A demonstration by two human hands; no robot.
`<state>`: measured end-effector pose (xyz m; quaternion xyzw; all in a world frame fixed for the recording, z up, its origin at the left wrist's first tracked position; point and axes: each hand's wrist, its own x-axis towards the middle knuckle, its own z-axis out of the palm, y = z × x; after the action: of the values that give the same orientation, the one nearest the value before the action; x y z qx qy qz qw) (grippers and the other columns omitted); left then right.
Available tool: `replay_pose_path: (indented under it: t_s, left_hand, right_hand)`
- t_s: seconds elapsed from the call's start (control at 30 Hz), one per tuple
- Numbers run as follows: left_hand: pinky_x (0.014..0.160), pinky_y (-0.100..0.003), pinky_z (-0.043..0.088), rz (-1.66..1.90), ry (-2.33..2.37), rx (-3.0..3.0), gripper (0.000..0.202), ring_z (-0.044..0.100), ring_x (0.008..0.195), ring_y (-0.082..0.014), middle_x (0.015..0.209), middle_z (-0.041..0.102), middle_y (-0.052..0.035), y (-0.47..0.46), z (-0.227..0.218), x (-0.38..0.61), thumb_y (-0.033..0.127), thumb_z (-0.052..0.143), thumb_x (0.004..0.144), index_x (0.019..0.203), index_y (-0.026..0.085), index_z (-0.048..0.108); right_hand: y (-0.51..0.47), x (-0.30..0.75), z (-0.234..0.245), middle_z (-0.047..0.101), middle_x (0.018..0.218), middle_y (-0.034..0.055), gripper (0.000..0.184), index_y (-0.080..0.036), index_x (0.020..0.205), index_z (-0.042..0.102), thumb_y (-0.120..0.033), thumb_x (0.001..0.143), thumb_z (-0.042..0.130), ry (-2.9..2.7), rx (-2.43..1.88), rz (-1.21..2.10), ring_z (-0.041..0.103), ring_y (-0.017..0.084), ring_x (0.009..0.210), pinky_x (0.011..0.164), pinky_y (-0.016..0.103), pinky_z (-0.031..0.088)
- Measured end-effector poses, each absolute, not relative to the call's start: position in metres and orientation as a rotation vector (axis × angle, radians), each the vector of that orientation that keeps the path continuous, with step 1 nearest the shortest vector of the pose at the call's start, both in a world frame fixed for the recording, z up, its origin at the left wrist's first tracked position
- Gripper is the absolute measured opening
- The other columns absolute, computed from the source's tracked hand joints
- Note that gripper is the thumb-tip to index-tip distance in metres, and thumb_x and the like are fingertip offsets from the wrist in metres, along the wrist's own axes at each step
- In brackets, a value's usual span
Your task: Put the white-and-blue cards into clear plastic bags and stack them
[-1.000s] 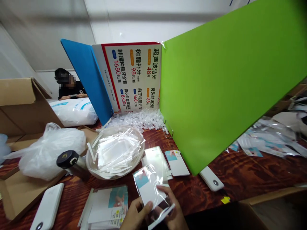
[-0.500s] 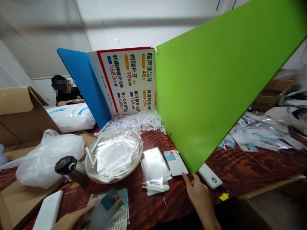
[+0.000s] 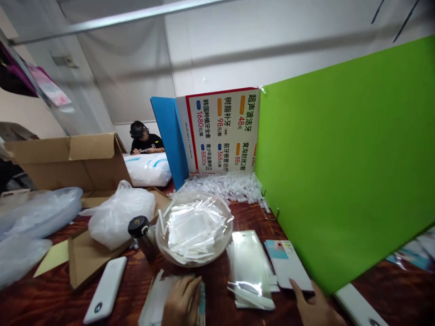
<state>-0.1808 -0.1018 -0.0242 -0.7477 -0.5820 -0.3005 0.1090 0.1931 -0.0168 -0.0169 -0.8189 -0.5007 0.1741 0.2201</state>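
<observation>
My left hand (image 3: pixel 181 301) lies over a pile of clear packets (image 3: pixel 152 301) with printed cards at the front of the table. Its fingers are bent and close together on the pile, closed on the top packet as far as I can see. My right hand (image 3: pixel 317 305) touches the near edge of a stack of white cards (image 3: pixel 292 269) with a blue printed end. Its thumb and forefinger are apart, and the other fingers are partly cut off by the frame. Between the hands lies a stack of clear plastic sleeves (image 3: pixel 251 262).
A round bowl (image 3: pixel 161 246) holds white strips and clear sleeves. Around it stand a dark-lidded bottle (image 3: pixel 144 235), a white power bank (image 3: pixel 107 287) and a tied plastic bag (image 3: pixel 120 213). Small white pieces (image 3: pixel 224 185) lie beneath a green panel (image 3: pixel 346 167). A co-worker (image 3: pixel 147 140) sits behind.
The view has swung left, showing more boxes and bags. My left hand has come down onto the packet pile from holding a packet above it. My right hand stays at the white cards.
</observation>
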Motion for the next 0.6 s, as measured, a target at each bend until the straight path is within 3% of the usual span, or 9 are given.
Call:
replay_pose_path:
  t_s: [0.13, 0.23, 0.3, 0.4, 0.47, 0.6]
  left_hand:
    - [0.095, -0.045, 0.053, -1.094, -2.305, -2.210, 0.047, 0.066, 0.113, -0.0350, 0.124, 0.070, -0.0202, -0.051, -0.019, -0.080, 0.040, 0.054, 0.093, 0.129, 0.012, 0.063]
    - [0.105, -0.054, 0.043, -1.466, -2.460, -2.193, 0.062, 0.058, 0.122, -0.0425, 0.128, 0.065, -0.0265, -0.022, -0.019, -0.051, 0.036, 0.063, 0.079, 0.132, 0.002, 0.059]
    - [0.102, -0.056, 0.043, -1.713, -2.479, -2.183, 0.062, 0.062, 0.112, -0.0424, 0.115, 0.069, -0.0258, -0.012, -0.023, -0.051, 0.032, 0.063, 0.073, 0.127, 0.001, 0.062]
    - [0.093, -0.055, 0.047, -1.875, -2.505, -2.183, 0.053, 0.066, 0.093, -0.0385, 0.096, 0.071, -0.0207, -0.009, -0.024, -0.061, 0.036, 0.059, 0.076, 0.116, 0.004, 0.069]
    - [0.094, -0.050, 0.046, -1.978, -2.528, -2.187, 0.043, 0.066, 0.094, -0.0357, 0.095, 0.072, -0.0177, -0.014, -0.021, -0.067, 0.041, 0.060, 0.078, 0.104, 0.010, 0.075]
    - [0.090, -0.039, 0.046, -2.260, -2.679, -2.081, 0.033, 0.065, 0.095, -0.0297, 0.092, 0.074, -0.0120, -0.027, -0.010, -0.070, 0.048, 0.069, 0.076, 0.083, 0.017, 0.079]
  right_hand:
    - [-0.030, 0.173, -0.006, 0.077, 0.081, 0.0124, 0.059, -0.019, 0.126, 0.062, -0.063, 0.090, 0.045, -1.416, -2.302, 0.238, 0.071, 0.035, 0.064, 0.057, 0.039, 0.044]
    - [-0.033, 0.168, -0.006, 0.075, 0.080, 0.0108, 0.062, -0.017, 0.121, 0.062, -0.066, 0.093, 0.035, -1.385, -2.209, 0.041, 0.069, 0.030, 0.060, 0.054, 0.036, 0.042]
    - [-0.032, 0.170, -0.008, 0.073, 0.079, 0.0107, 0.071, -0.018, 0.112, 0.063, -0.076, 0.090, 0.028, -1.308, -2.108, -0.023, 0.069, 0.029, 0.062, 0.054, 0.035, 0.043]
    - [-0.032, 0.175, -0.010, 0.072, 0.076, 0.0095, 0.071, -0.021, 0.095, 0.063, -0.086, 0.079, 0.041, -1.153, -1.970, 0.086, 0.068, 0.027, 0.065, 0.057, 0.033, 0.047]
    - [-0.036, 0.177, -0.010, 0.068, 0.066, 0.0051, 0.063, -0.022, 0.088, 0.061, -0.083, 0.074, 0.054, -1.043, -1.842, 0.315, 0.064, 0.023, 0.059, 0.054, 0.030, 0.046]
    - [-0.051, 0.184, -0.007, 0.059, 0.053, -0.0038, 0.058, -0.021, 0.097, 0.058, -0.071, 0.070, 0.071, -0.841, -1.491, 0.818, 0.051, 0.014, 0.045, 0.044, 0.022, 0.039]
